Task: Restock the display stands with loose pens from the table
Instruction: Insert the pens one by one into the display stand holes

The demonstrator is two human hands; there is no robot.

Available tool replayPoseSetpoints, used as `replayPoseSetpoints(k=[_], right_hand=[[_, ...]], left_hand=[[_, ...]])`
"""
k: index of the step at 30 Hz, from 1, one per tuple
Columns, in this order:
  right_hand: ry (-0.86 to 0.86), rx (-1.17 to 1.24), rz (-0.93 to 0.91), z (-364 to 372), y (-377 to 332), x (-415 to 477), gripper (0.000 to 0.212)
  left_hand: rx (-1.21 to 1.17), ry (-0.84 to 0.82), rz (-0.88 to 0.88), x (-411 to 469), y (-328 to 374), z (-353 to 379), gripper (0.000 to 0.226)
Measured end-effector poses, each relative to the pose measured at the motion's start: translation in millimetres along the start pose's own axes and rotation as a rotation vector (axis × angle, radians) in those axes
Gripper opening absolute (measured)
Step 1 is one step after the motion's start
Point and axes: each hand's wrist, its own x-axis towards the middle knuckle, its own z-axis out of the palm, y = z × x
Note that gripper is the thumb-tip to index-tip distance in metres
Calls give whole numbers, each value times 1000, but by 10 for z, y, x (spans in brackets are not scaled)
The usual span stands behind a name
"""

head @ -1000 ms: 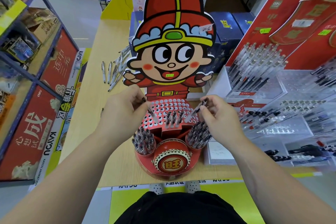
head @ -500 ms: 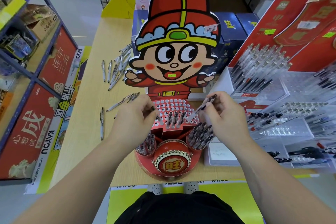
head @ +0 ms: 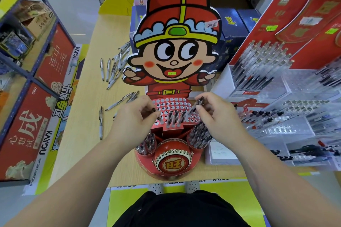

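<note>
A red cartoon-figure display stand (head: 171,155) stands at the table's front edge, with a perforated hole panel (head: 172,102) and two side cups full of pens. My left hand (head: 132,120) pinches a pen (head: 156,113) whose tip sits at a hole on the panel's left side. My right hand (head: 218,116) pinches another pen (head: 195,106), tilted, with its tip at a hole on the right side. Three pens (head: 175,119) stand in the panel's front row. Loose pens (head: 115,69) lie on the wooden table (head: 83,116) to the left.
Clear acrylic pen racks (head: 287,116) with red backboards fill the right side. Blue boxes (head: 232,29) stand behind the figure. A shelving unit with red boxes (head: 27,125) runs along the left. A white notepad (head: 221,153) lies right of the stand.
Both hands have lowered their pens slightly toward the hole panel. More loose pens beside my left hand have come into sight on the table.
</note>
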Motion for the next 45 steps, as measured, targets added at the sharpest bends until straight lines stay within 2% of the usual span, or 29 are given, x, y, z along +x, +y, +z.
replayPoseSetpoints(k=[9,14,22,26,32,36,40,45], right_hand=[[-74,-154,-88,-26,-83,128,18],[-168,-209,-90,-26,-54,110,24],[-106,-236,-44,71,-20,138,26],[-116,-265,-39,68,-49,101,27],[-35,-271,-46,134,-14,-2,25],[-27,-228,-3,162,4,-38,23],[-8,-207,30,163,-8,-14,22],[-6,-192,57,182,-21,-5,21]], left_hand=[[-76,9,-50,35,-54,-8,18],[44,37,-37,93,-4,24,28],[12,-152,11,84,-139,-143,20],[17,-98,39,54,-167,-174,18],[69,-43,49,75,-182,-132,17],[-60,-19,37,57,-313,-76,23],[-195,-60,-4,2,-379,-49,18],[-197,-60,-45,25,-418,-66,21]])
